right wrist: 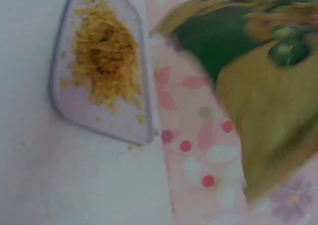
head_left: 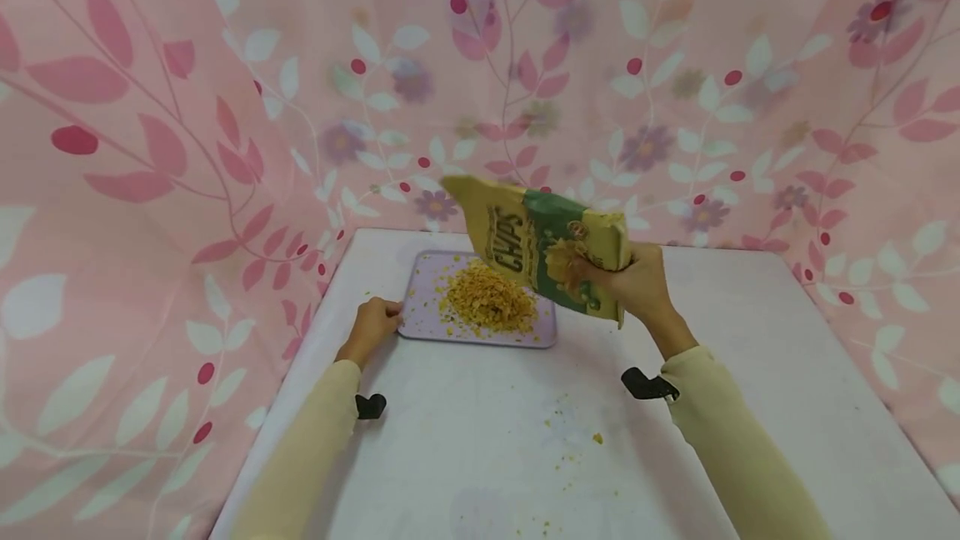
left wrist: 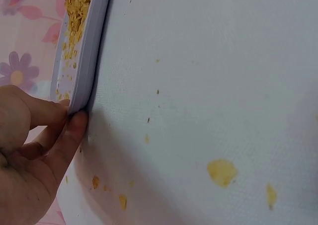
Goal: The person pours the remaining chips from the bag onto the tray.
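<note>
A yellow and green chip bag (head_left: 540, 232) is gripped by my right hand (head_left: 637, 277) at its right end, held tilted over the lilac tray (head_left: 420, 327). In the right wrist view the bag (right wrist: 213, 51) is blurred, and the hand is out of that picture. On the tray lies a heap of crushed chips (head_left: 491, 298), with loose bits scattered around it. My left hand (head_left: 371, 327) pinches the tray's left edge between thumb and fingers, as the left wrist view shows at the tray's corner (left wrist: 84, 86).
Chip crumbs (head_left: 597, 438) lie on the white table (head_left: 465, 423) in front of the tray. Larger chip pieces (left wrist: 222, 173) show near the left hand. A pink floral cloth (head_left: 487, 90) hangs behind the table and along both sides.
</note>
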`<state>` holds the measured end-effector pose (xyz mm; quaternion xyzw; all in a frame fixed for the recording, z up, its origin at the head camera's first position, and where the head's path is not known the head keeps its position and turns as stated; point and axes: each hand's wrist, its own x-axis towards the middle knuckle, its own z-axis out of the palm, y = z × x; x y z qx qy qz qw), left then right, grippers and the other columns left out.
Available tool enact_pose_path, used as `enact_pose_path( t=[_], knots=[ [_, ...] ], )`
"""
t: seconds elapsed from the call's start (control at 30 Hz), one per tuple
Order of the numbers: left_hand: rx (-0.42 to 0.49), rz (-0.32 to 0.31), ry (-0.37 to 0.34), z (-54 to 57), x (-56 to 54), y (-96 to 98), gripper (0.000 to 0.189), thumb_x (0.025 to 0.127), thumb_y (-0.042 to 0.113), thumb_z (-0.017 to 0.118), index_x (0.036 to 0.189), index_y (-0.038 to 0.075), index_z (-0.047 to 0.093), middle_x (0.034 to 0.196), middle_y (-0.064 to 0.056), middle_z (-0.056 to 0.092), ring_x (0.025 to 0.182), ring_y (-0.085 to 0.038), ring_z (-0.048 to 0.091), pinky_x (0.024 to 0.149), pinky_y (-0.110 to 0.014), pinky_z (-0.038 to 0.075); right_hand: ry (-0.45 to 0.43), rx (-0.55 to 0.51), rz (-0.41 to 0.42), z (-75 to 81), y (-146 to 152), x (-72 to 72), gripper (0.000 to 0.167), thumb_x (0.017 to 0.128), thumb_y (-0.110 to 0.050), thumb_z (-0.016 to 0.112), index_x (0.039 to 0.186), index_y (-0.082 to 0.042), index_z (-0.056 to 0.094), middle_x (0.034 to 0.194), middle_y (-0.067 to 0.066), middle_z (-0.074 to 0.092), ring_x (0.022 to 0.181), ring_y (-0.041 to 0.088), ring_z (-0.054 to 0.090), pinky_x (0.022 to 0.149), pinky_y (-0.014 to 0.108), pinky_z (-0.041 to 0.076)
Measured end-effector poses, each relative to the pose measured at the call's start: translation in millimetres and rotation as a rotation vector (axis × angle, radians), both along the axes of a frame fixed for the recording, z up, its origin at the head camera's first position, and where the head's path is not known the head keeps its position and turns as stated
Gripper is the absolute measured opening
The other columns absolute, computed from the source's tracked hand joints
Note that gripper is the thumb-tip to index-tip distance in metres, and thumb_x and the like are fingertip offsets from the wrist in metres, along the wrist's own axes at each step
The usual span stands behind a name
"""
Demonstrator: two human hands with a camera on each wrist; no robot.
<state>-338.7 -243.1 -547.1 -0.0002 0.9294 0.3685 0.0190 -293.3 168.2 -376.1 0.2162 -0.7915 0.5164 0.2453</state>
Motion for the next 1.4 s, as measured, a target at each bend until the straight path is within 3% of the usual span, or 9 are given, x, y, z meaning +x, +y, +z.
enact_pose_path(
  t=[0.13, 0.27, 0.4, 0.63, 0.87, 1.13, 1.33, 1.4],
  knots=[
    [0.013, 0.007, -0.015, 1.0, 0.8, 0.5, 0.031, 0.086, -0.001, 0.065, 0.117, -0.006, 0.066, 0.120, -0.022, 0.064, 0.102, -0.027, 0.058, 0.081, -0.035, 0.050, -0.060, 0.108, -0.016, -3.0, -0.5, 0.9, 0.020, 0.071, 0.000, 0.084, 0.086, 0.007, 0.073, 0.078, 0.019, 0.072, 0.068, 0.007, 0.067, 0.062, 0.019, 0.052],
    [0.017, 0.006, -0.011, 1.6, 1.0, 0.4, 0.032, 0.086, -0.001, 0.065, 0.117, -0.006, 0.066, 0.120, -0.023, 0.064, 0.097, -0.025, 0.058, 0.077, -0.032, 0.049, -0.003, 0.048, -0.054, -3.6, 1.1, -1.3, 0.022, 0.069, 0.003, 0.084, 0.088, 0.007, 0.073, 0.079, 0.021, 0.071, 0.071, 0.001, 0.066, 0.063, 0.017, 0.052],
    [0.015, 0.008, -0.013, 1.9, 0.7, -1.5, 0.032, 0.087, 0.000, 0.064, 0.119, -0.005, 0.066, 0.121, -0.022, 0.063, 0.100, -0.025, 0.058, 0.078, -0.033, 0.049, 0.048, -0.080, -0.049, -4.7, 1.8, -3.1, 0.029, 0.068, 0.011, 0.081, 0.094, 0.012, 0.071, 0.085, 0.028, 0.070, 0.075, -0.004, 0.065, 0.066, 0.018, 0.053],
    [0.016, -0.004, 0.003, 3.8, -0.6, 0.2, 0.032, 0.087, 0.000, 0.064, 0.119, -0.007, 0.065, 0.122, -0.021, 0.063, 0.113, -0.031, 0.057, 0.089, -0.041, 0.049, -0.033, 0.071, -0.050, -6.8, 2.9, -1.5, 0.021, 0.070, 0.003, 0.083, 0.088, 0.007, 0.073, 0.078, 0.021, 0.071, 0.070, -0.011, 0.060, 0.064, 0.016, 0.050],
    [0.008, -0.007, 0.006, 3.7, -0.8, 0.1, 0.033, 0.087, 0.000, 0.065, 0.119, -0.006, 0.065, 0.121, -0.021, 0.063, 0.117, -0.033, 0.056, 0.093, -0.044, 0.047, 0.099, -0.063, -0.016, -1.0, 3.9, -3.5, 0.031, 0.067, 0.014, 0.080, 0.096, 0.013, 0.069, 0.083, 0.031, 0.068, 0.076, -0.005, 0.064, 0.066, 0.018, 0.052],
    [0.011, 0.003, -0.025, 6.9, 2.2, 0.8, 0.033, 0.087, -0.001, 0.063, 0.120, -0.007, 0.064, 0.122, -0.022, 0.062, 0.111, -0.030, 0.056, 0.091, -0.042, 0.048, -0.012, 0.044, -0.015, -9.2, 2.5, 0.9, 0.022, 0.071, 0.006, 0.081, 0.091, 0.010, 0.072, 0.081, 0.023, 0.071, 0.072, -0.008, 0.063, 0.064, 0.016, 0.052],
    [0.015, 0.000, -0.012, 6.5, 3.0, 1.3, 0.033, 0.087, -0.001, 0.064, 0.119, -0.006, 0.065, 0.121, -0.022, 0.063, 0.104, -0.026, 0.057, 0.084, -0.038, 0.049, 0.103, -0.097, -0.013, 0.3, 3.1, -0.9, 0.030, 0.068, 0.014, 0.079, 0.097, 0.012, 0.069, 0.086, 0.022, 0.072, 0.078, -0.002, 0.066, 0.067, 0.019, 0.053],
    [0.014, 0.004, -0.005, 7.6, 3.4, 0.9, 0.033, 0.087, -0.001, 0.064, 0.119, -0.006, 0.065, 0.121, -0.021, 0.063, 0.107, -0.027, 0.057, 0.086, -0.038, 0.049, 0.088, -0.070, -0.008, 1.3, 1.6, -0.9, 0.027, 0.069, 0.013, 0.079, 0.094, 0.011, 0.070, 0.083, 0.020, 0.072, 0.075, 0.001, 0.066, 0.066, 0.020, 0.053]
  ],
)
